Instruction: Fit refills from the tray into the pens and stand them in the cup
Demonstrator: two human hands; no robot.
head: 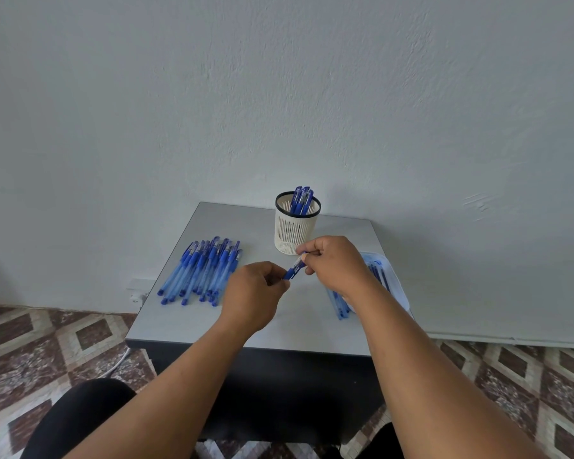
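- Your left hand (257, 289) and right hand (332, 260) each pinch an end of one blue pen (295, 269), held over the worktop (299, 323) just before the cup (295, 226)
- The pen looks light, stiff and slick; take hold at the ribbed blue sleeve, not the clear barrel
- Your right arm hides most of the tray (393, 279); its refills (376, 273) are thin and likely bend easily
- Whether a refill is seated is hard to tell

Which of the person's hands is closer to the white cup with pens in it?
The right hand: it is just below the cup, nearly at its base. The left hand is lower and further left, holding the same pen.
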